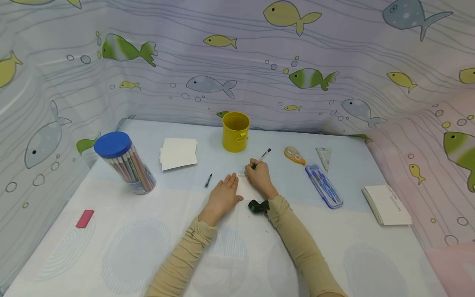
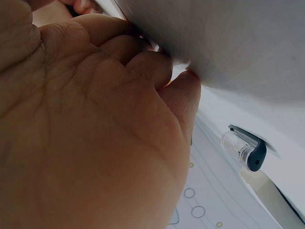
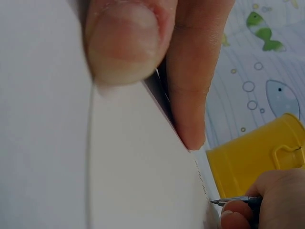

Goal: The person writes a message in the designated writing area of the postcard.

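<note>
The writing on the card (image 1: 245, 187) is too small to read.

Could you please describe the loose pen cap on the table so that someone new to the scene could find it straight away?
Start at the yellow cup at the back of the table, then come forward and left toward the left hand. The pen cap lies alone on the cloth just left of that hand. It is small, dark and slim, unlike the white stack of cards behind it.

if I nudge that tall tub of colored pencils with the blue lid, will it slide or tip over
The pencil tub already leans, and it is tall and narrow, so a high push would probably tip it. Once down, its round wall would likely roll. Packed with pencils, it probably feels fairly heavy.
</note>
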Available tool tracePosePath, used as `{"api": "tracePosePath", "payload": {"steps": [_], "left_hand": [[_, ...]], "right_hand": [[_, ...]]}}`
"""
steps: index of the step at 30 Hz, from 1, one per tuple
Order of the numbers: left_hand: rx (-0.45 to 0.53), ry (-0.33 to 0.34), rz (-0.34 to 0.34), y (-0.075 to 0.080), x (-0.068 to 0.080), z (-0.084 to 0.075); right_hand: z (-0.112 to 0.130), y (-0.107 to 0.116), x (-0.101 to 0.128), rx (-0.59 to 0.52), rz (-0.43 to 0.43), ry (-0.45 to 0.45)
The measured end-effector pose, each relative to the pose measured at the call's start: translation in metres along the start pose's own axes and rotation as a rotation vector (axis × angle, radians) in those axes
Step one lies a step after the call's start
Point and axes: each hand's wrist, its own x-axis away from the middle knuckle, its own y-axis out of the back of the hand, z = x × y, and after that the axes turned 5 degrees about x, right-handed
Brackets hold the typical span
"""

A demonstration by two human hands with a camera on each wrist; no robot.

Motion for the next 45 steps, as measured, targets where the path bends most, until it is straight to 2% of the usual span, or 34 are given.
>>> {"api": "tracePosePath", "payload": {"steps": [11, 18, 45], "left_hand": [[-0.007, -0.009, -0.017, -0.0007, -0.0004, -0.0010], [0.000, 0.001, -0.011, -0.0008, -0.0001, -0.0005], [-0.006, -0.002, -0.011, -0.0021, -0.0002, 0.0020]], "right_hand": [[0.0020, 0.0024, -0.0016, 0.071, -0.003, 0.023], [0.0006, 0.0009, -0.0004, 0.019, -0.004, 0.015], [-0.0003, -0.0012, 0.0005, -0.016, 0.005, 0.024]]}}
